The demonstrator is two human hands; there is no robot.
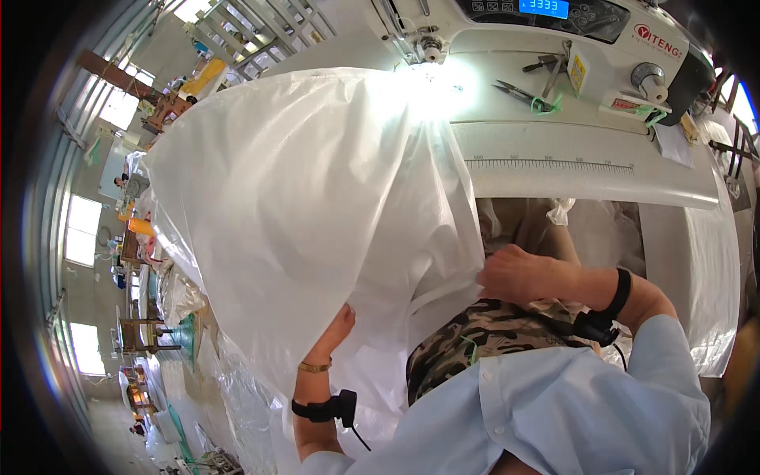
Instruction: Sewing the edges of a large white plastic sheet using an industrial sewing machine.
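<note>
So the big white sheet (301, 206) takes up most of the middle: thin, see-through plastic-like cloth with a fine woven grid, creased and puffed up like a tent. Its top end lies on the white surface (570, 178) right under the needle of the sewing machine (554, 32), where a lamp glares off it. From there it spills over the near edge of the surface and down across the lap.

Left hand (334, 328) is under the lower hem, fingers mostly tucked behind the cloth, so I can't tell how they're set. Right hand (518, 273) sits at the sheet's right edge, fingers curled together and pinched on that edge. Both wrists wear a black strap with a small box.

Room-wise, the right half of the surface is bare along the printed ruler (550, 165). Farther back, scissors (518, 93) with a green loop lie on the machine bed. Off to the left the floor drops away to a long workshop with more tables, well apart.
</note>
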